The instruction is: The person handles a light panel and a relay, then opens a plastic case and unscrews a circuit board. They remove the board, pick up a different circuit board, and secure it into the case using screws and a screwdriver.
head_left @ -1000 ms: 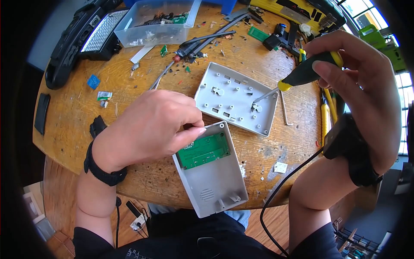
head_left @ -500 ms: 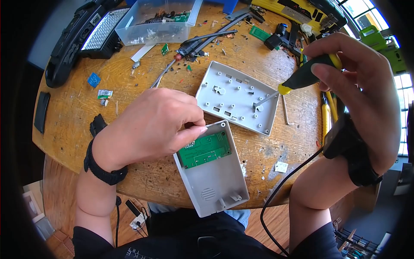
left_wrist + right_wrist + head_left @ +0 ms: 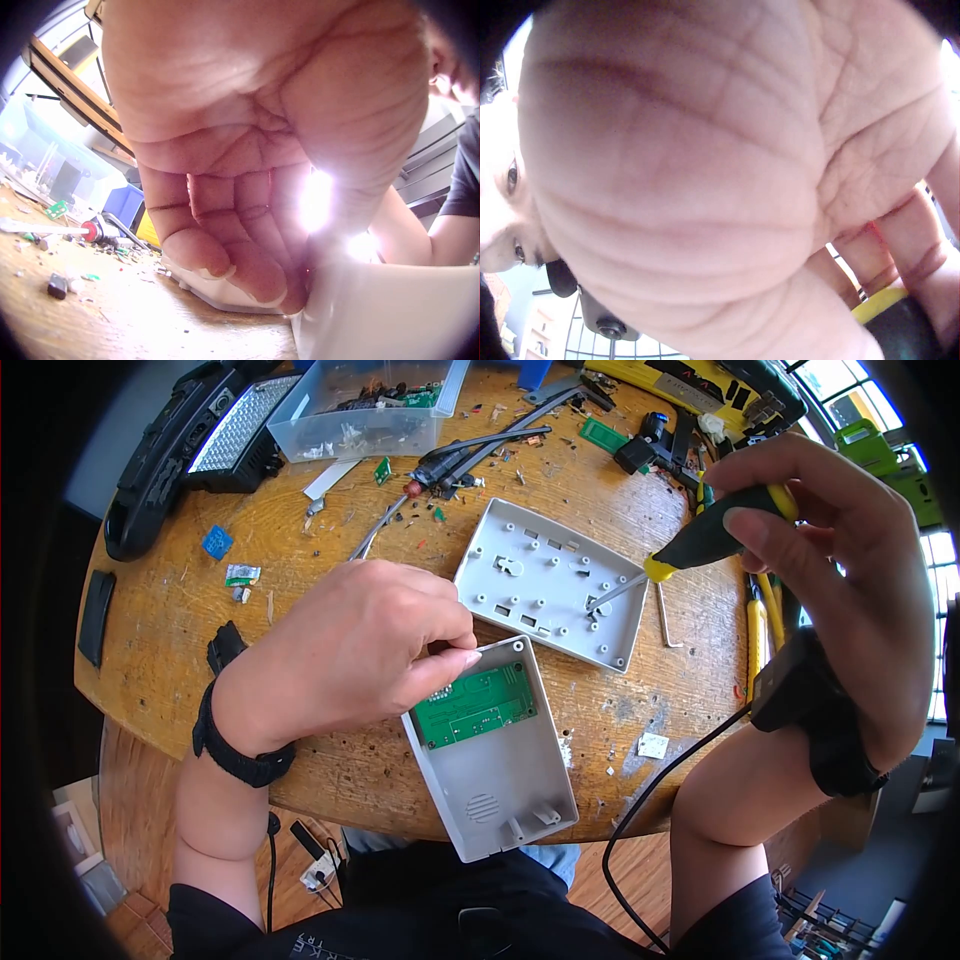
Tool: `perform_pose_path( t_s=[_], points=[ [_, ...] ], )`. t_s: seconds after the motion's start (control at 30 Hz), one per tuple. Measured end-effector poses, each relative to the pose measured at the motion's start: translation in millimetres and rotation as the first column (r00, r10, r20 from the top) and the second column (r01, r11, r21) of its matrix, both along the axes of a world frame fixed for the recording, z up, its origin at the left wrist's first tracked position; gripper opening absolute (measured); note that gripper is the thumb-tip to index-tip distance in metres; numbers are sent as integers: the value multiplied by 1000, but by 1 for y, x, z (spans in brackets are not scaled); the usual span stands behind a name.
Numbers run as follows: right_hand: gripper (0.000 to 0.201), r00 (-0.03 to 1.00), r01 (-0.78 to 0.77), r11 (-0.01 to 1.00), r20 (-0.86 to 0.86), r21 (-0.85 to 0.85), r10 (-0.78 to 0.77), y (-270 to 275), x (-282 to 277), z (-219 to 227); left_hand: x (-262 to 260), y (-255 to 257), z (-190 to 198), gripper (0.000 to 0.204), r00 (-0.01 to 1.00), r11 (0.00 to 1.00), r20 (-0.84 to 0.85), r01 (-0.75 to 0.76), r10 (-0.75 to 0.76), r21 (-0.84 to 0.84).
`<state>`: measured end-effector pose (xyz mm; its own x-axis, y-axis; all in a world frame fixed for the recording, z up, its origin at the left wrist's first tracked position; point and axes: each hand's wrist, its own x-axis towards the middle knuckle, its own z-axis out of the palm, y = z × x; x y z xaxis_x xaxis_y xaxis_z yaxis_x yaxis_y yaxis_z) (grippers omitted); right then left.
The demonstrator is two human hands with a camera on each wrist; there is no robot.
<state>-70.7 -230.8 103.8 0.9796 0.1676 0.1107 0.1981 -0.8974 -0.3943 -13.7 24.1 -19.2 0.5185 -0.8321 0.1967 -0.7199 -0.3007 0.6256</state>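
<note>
My left hand (image 3: 350, 655) pinches the top rim of a light grey plastic case half (image 3: 500, 780) between thumb and fingers. Inside that half sits a green circuit board (image 3: 480, 705), partly hidden by the hand. In the left wrist view, the curled fingers (image 3: 247, 270) are at the white plastic edge. My right hand (image 3: 825, 530) grips a black and yellow screwdriver (image 3: 720, 530) by its handle. Its shaft slants down to a keyhole-shaped slot in the second case half (image 3: 550, 585), which lies open side up. The right wrist view shows only part of the handle (image 3: 900, 326).
A clear plastic bin (image 3: 360, 420) of parts stands at the back left. Another screwdriver (image 3: 385, 525) and scattered debris lie before it. A hex key (image 3: 667, 615) is right of the second case half. A black cable (image 3: 650, 800) runs from my right wrist over the table edge.
The screwdriver handle has dipped slightly, its tip still at the same slot. My left hand keeps its pinch on the case half.
</note>
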Motion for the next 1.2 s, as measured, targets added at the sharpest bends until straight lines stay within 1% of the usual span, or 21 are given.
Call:
perform_pose_path(
  t_s=[0.17,0.2,0.27,0.3,0.37,0.53,0.93,1.2],
  points=[
    [18,999,-28,1000,-23,13,29,2,1,-1,0,-1,1,9,1000,1000,5,0,0,-8],
    [17,999,-16,997,-35,71,19,6,-1,-1,0,-1,1,9,1000,1000,7,4,-4,-10],
    [17,999,-5,992,-47,129,11,6,-1,0,0,-1,1,9,1000,1000,9,7,-7,-12],
    [17,1000,-2,1000,-29,22,2,1,0,1,0,-1,1,9,1000,1000,12,7,-7,-13],
    [17,1000,4,996,-12,-86,-5,-1,0,3,0,-1,1,9,1000,1000,15,8,-8,-13],
    [17,999,18,998,-33,-56,-20,0,-3,4,0,-1,1,9,1000,1000,2,6,-6,-6],
    [17,1000,29,1000,-6,5,-28,-4,-9,3,0,-1,0,9,1000,1000,8,-4,4,-8],
    [17,995,94,996,-29,4,-94,-5,-8,5,0,0,0,9,1000,1000,8,-2,2,-9]
  ],
)
